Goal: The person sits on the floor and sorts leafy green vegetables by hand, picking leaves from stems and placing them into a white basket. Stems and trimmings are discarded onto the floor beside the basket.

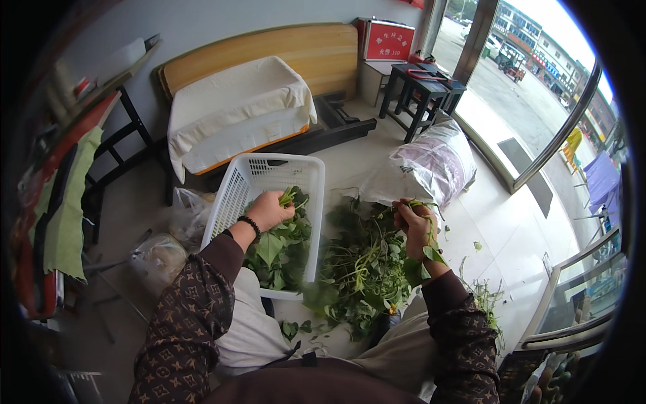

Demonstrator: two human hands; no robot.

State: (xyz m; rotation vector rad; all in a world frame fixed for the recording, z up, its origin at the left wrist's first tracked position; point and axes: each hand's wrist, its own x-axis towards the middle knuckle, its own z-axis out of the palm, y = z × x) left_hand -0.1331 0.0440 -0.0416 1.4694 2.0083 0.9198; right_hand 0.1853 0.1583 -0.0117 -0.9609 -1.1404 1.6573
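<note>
My left hand [272,208] is closed around a small bunch of green leaf stems [287,197], above a white plastic basket [319,202]. Loose green leaves [275,252] fill the basket's lower part. On the right, my right hand [411,222] grips a leafy green vine [431,235] that trails over the wrist. Between my legs lies a large heap of leafy vines [361,267] on the floor, beside the basket and below my right hand.
A white woven sack [434,156] leans behind the heap. Plastic bags [159,257] sit left of the basket. Stem scraps [484,298] lie on the tiles at right. A cloth-covered foam box [242,111], dark stools [419,93] and a glass door [535,101] stand beyond.
</note>
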